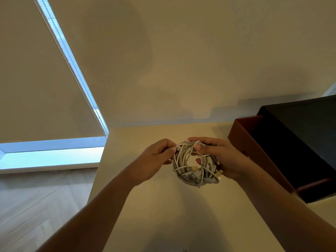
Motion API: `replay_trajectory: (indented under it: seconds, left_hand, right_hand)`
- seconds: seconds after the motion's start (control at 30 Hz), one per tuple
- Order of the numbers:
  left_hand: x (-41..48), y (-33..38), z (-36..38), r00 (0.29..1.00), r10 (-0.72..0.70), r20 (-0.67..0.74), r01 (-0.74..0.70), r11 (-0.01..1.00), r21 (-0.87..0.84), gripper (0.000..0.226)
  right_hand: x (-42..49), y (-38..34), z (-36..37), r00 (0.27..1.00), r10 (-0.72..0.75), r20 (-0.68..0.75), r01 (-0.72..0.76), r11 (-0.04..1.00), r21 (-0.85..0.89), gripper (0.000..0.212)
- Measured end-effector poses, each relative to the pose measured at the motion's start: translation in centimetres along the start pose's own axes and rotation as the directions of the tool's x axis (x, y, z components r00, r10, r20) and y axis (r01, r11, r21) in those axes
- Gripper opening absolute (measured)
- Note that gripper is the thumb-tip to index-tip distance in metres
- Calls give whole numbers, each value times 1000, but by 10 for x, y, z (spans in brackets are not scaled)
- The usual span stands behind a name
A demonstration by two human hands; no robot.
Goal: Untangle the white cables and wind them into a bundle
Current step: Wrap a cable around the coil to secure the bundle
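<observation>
At frame centre I hold the white cables as a coil above the tabletop. My right hand grips its right side so the turns hold together; my left hand pinches a strand, likely to tuck it.

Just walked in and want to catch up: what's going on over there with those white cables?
A person holds a coil of white cables above a pale table. The right grip is wrapped round the coil's right side; the left grip pinches strands at its left edge. The coil is loose, with plug ends sticking out. An open dark box sits to the right.
</observation>
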State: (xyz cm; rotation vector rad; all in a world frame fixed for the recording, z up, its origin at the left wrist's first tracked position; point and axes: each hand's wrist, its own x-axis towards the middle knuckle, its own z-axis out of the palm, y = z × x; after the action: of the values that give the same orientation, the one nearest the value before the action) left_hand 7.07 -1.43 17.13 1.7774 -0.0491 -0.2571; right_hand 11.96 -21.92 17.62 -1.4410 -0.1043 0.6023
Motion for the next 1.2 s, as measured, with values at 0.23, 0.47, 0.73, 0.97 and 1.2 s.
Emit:
replay_trajectory:
  seconds: [0.23,0.47,0.73,0.97,1.2]
  left_hand:
    - [2,-6,4,998,6,-55,-10,996,-83,11]
    - [-3,-4,12,903,321,-284,-245,931,271,31]
    - [1,-4,17,896,216,-388,-173,974,144,16]
    - [-1,-1,19,923,132,-361,-117,991,62,20]
    - [-1,-4,21,900,139,-414,-126,990,58,26]
  right_hand:
    - [1,0,4,999,-27,-30,26,999,-35,21]
    - [-1,-1,6,999,-11,-36,8,997,-73,20]
    - [-1,-3,9,997,-26,-76,22,998,-54,19]
    - [-1,-5,11,994,-52,-96,46,997,-62,18]
    - [-3,-6,11,994,-28,-103,25,999,-35,17]
